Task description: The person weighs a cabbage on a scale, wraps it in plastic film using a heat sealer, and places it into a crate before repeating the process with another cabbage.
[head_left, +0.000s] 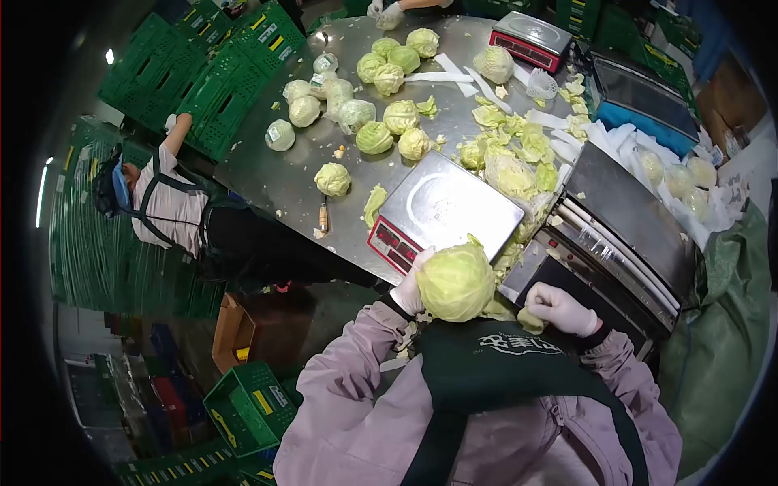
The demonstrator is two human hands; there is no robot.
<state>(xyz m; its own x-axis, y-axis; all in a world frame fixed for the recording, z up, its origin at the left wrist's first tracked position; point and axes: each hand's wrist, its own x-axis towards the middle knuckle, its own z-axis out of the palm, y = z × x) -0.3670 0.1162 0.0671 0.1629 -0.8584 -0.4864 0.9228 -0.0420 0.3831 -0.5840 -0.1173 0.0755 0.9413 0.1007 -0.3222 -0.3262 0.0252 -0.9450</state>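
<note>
My left hand [412, 285], in a white glove, grips a pale green cabbage [455, 282] from its left side, close to my chest. My gloved right hand [561, 309] is closed on a piece of cabbage leaf [531, 321], a little to the right of the cabbage. Just beyond the cabbage stands a scale [454, 202] with a bare white plate and a red front. Loose leaves [519, 154] are heaped behind and to the right of the scale. A knife with a wooden handle [323, 217] lies left of the scale, beside a single cabbage [332, 180].
Several cabbages [401, 117], some wrapped in film [339, 97], sit on the metal table [267, 182]. A wrapping machine [616, 235] stands at my right, a second scale [531, 40] at the back. One co-worker [178, 202] stands left by green crates [219, 97]; another's gloved hands [389, 14] show at the far edge.
</note>
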